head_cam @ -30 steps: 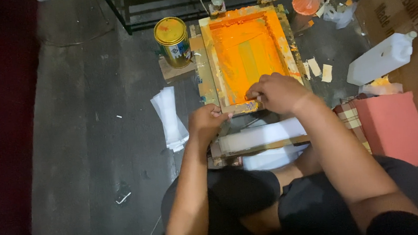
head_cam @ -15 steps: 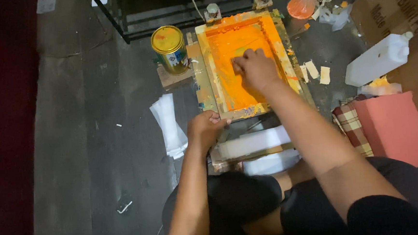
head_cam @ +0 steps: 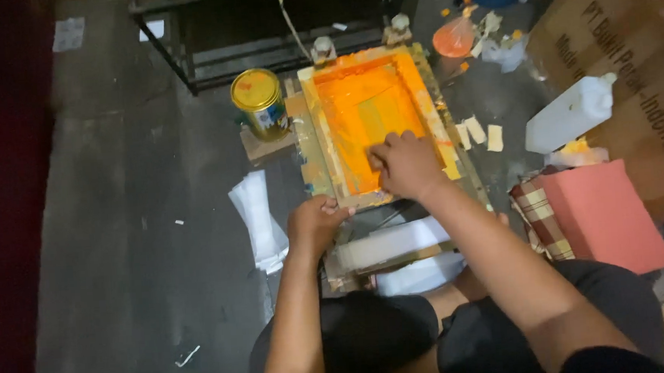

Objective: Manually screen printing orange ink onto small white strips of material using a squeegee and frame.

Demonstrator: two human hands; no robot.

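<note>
A wooden screen-printing frame (head_cam: 315, 141) lies on the floor in front of me, its mesh covered in bright orange ink (head_cam: 358, 108). My right hand (head_cam: 406, 163) is closed over something inside the frame's near half, pressed on the mesh; the tool under it is hidden. My left hand (head_cam: 315, 224) grips the frame's near left corner. White sheets (head_cam: 401, 242) lie just below the frame near my knees.
A yellow-lidded paint can (head_cam: 259, 100) stands left of the frame. A stack of white paper (head_cam: 257, 218) lies left of my left hand. A white plastic jug (head_cam: 571, 112), cardboard box (head_cam: 631, 60), pink box (head_cam: 603, 216) and checked cloth sit right. A dark metal rack (head_cam: 185, 49) stands behind.
My right hand went from the frame's near edge up into the middle of the mesh, and now has come back down to the near half. My left hand stays on the frame's corner.
</note>
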